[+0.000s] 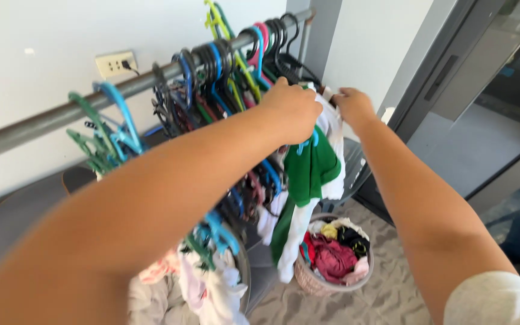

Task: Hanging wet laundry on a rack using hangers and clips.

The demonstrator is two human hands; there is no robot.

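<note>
Both my arms reach out toward a grey metal rail point(43, 120) that carries several plastic hangers point(212, 66) in black, blue, green and pink. My left hand point(293, 108) is closed on the top of a green and white garment point(308, 174) that hangs down from a blue hanger. My right hand point(353, 105) pinches the white edge of the same garment near the far end of the rail. The garment's lower part hangs above a basket.
A round woven basket point(308, 280) full of red, black, yellow and white clothes stands on the floor below. More pale clothes point(206, 289) are piled at the lower left. A wall socket point(115, 63) sits above the rail. A glass door point(489, 120) is on the right.
</note>
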